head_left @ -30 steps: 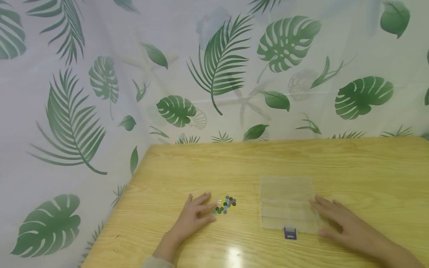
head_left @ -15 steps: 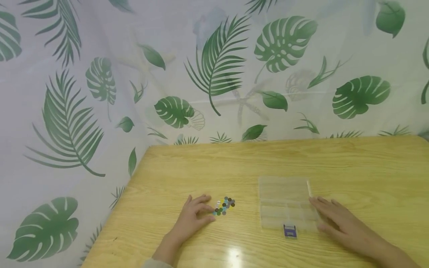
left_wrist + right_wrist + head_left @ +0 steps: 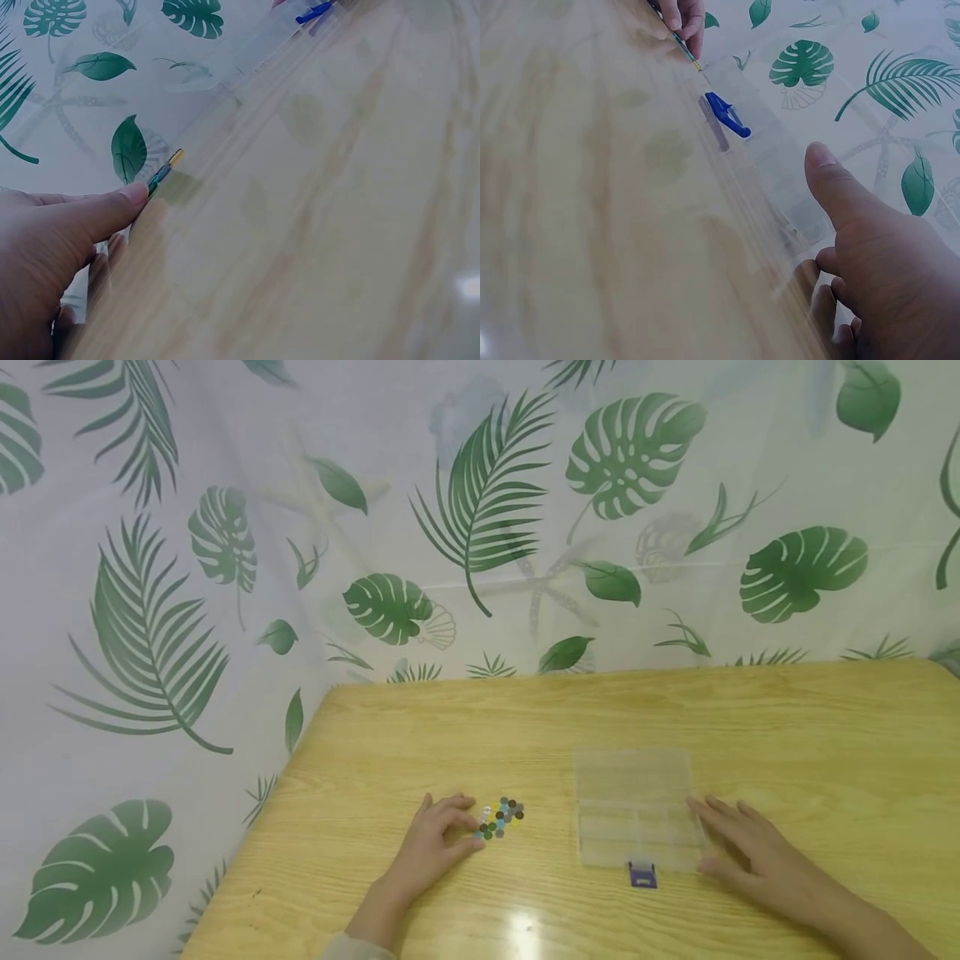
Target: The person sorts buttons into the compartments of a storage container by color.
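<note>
While my left hand [image 3: 431, 839] rests at the near-left edge of the small round discs [image 3: 500, 817], its fingers are loosely bent, with the index finger and thumb a little apart. Those two tips are right at the nearest discs, but I cannot see a firm hold on any of them. The discs lie flat and close together on the wood-grained worktop [image 3: 420, 727], in a slanting patch of grey, dark brown, light blue, yellow, green and white.

Well to the right of them is a clear plastic box [image 3: 633, 777], with faint dividers showing in its nearer half and a blue-purple latch [image 3: 642, 875] on the side towards me. My right hand [image 3: 757, 852] is at the box's right side, fingers extended and relaxed, thumb spread away from them. It grips nothing; the fingertips come up to the box wall, though I cannot tell for certain whether they touch it.

A pale sleeve [image 3: 356, 947] shows at my left wrist, and a bright reflection [image 3: 523, 935] shines on the near part of the worktop. Behind the far edge hangs a white backdrop [image 3: 525, 647] printed with green leaves.
</note>
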Demonstrator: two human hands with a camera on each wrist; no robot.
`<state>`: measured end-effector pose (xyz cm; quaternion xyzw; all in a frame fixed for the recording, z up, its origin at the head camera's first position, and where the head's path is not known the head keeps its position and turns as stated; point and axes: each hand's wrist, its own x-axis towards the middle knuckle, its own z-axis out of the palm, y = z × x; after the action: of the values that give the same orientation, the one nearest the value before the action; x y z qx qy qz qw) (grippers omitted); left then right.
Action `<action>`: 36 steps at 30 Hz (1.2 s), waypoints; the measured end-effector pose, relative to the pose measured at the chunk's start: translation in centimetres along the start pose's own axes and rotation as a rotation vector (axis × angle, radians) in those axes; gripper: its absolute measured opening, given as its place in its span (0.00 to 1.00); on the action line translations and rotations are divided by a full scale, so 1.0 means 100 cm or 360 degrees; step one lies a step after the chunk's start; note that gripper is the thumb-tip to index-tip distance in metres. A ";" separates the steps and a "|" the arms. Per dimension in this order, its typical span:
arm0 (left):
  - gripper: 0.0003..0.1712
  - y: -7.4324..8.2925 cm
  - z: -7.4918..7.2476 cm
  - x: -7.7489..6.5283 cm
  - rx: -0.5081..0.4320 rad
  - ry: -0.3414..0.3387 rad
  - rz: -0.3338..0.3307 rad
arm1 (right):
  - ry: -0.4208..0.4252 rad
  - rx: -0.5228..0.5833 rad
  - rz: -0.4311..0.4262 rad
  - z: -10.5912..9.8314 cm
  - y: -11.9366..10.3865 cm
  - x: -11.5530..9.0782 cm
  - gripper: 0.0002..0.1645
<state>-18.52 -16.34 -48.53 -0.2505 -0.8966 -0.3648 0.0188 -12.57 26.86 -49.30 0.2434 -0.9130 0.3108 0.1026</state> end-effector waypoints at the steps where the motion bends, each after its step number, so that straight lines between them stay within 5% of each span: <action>1: 0.13 0.000 -0.001 0.000 -0.0004 -0.0002 0.0000 | -0.0004 0.0018 0.0008 0.000 0.000 0.000 0.43; 10: 0.09 0.000 -0.001 0.001 -0.0113 -0.0006 -0.0030 | 0.0003 0.0020 -0.0013 -0.001 0.000 0.000 0.42; 30: 0.14 -0.001 0.000 0.001 -0.0028 0.0037 0.0035 | 0.0053 -0.0068 -0.0146 -0.004 0.000 0.005 0.44; 36: 0.08 -0.003 0.000 0.001 -0.0030 0.0031 0.0048 | 0.0052 -0.0060 -0.0138 -0.004 -0.002 0.004 0.44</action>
<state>-18.69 -16.45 -48.70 -0.2606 -0.8890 -0.3753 0.0307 -12.81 26.87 -48.74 0.2756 -0.9056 0.2927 0.1354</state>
